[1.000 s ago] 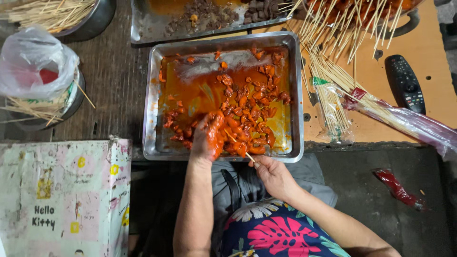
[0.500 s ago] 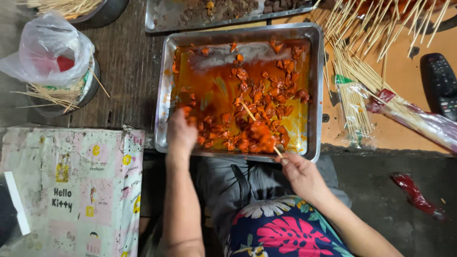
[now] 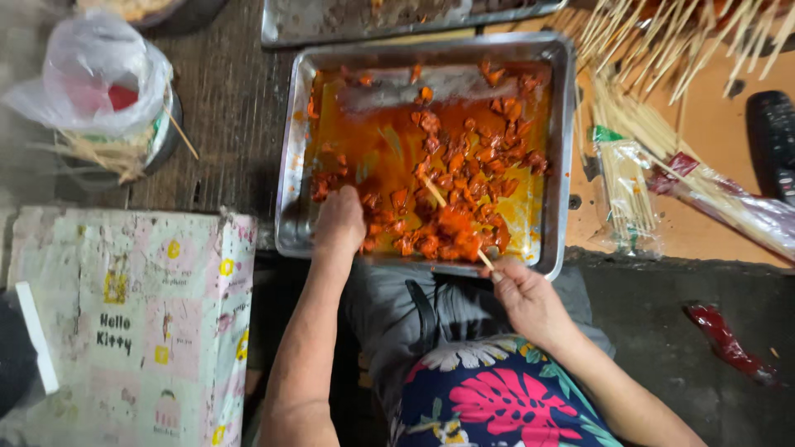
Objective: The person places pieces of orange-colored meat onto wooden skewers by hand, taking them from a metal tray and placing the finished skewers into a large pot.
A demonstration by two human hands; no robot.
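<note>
Head view has us looking straight down at a thin pale bamboo skewer (image 3: 454,218), lying slantwise over the heap of small orange-red marinated meat chunks (image 3: 447,199) in the shallow rectangular steel tray (image 3: 290,190). Our right hand (image 3: 530,300) pinches the skewer's near end between thumb and fingertips, just over the tray's front rim. We reckon the stick is light and stiff but snappable, and greasy further in, so the dry bare end is the place to hold.

Our left hand (image 3: 339,223) is down in the sauce at the tray's front-left, fingers curled onto the chunks; whether it actually grips a piece we can't tell. Those bits look soft, wet and slippery, coated in glossy oily marinade that pools thin across the tray floor.

Further out: a loose fan of more bare bamboo sticks (image 3: 662,41) on the orange tabletop to the right, a clear plastic packet of skewers (image 3: 627,194) beside the tray, and a crinkly white plastic bag (image 3: 95,74) on a round pot to the left. A pink patterned cardboard box (image 3: 141,323) sits lower left.
</note>
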